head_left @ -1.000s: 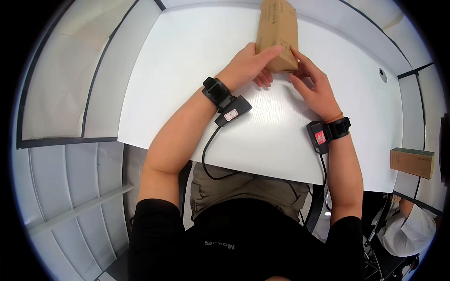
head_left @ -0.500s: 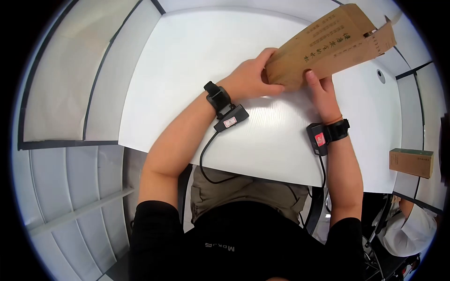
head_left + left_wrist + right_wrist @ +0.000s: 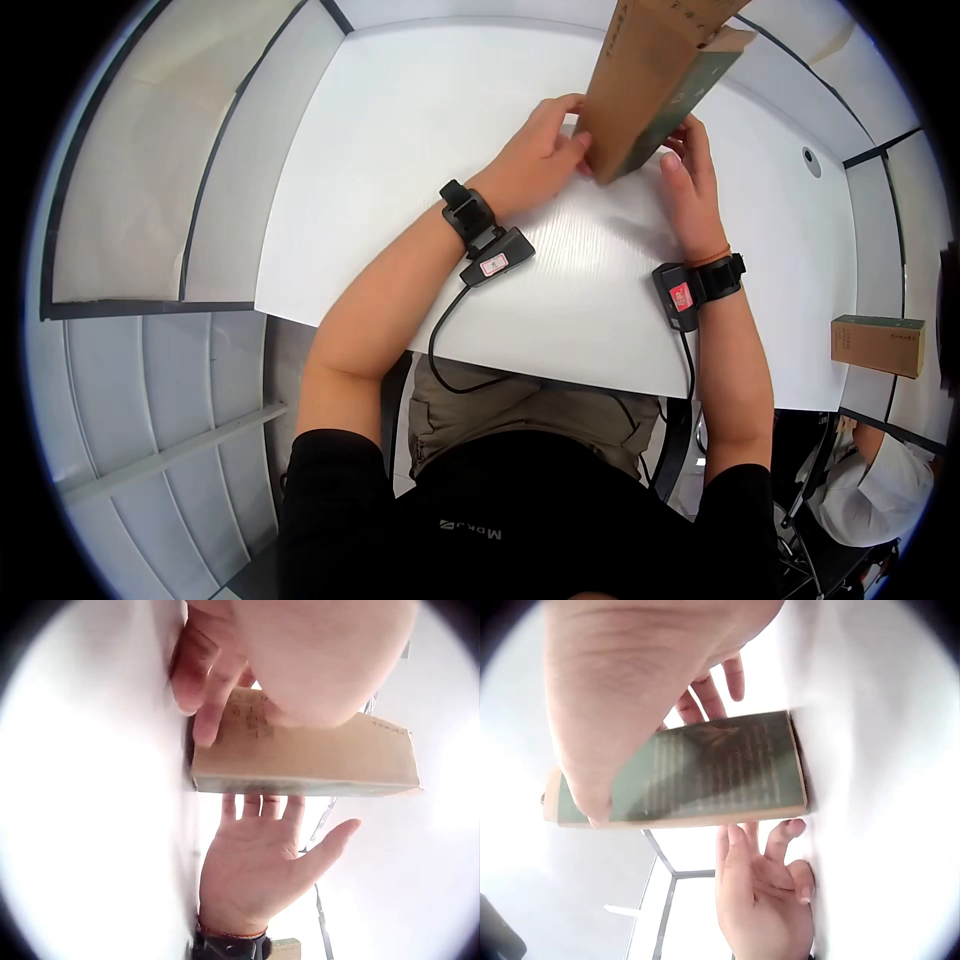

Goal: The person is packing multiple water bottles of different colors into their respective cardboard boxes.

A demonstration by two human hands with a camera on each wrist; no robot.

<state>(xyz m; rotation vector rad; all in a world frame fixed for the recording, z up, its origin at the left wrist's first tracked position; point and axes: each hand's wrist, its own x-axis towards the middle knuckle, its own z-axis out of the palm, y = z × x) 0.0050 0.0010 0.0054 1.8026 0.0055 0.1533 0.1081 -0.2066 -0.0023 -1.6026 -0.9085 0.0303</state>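
A tall brown cardboard box (image 3: 628, 95) with one green side stands on end on the table, its top flaps sticking out. In the right wrist view, rows of print run over its green side (image 3: 705, 769). My left hand (image 3: 535, 160) holds the box low down at its left edge, fingers behind and thumb in front. Around the right, green side is my right hand (image 3: 695, 200), fingers at the far side and thumb standing away from the box. The left wrist view shows that right palm (image 3: 255, 855) facing the box with straight fingers.
The white table (image 3: 400, 150) has low panels on its sides and a round cable hole (image 3: 811, 162) at the right. A second brown and green box (image 3: 878, 346) lies at the right edge. Beyond that edge sits another person in a white top (image 3: 870, 500).
The box swung from lying tilted to the upper right, print side up, to a more upright stance, its green side now showing. My right thumb came off its face.
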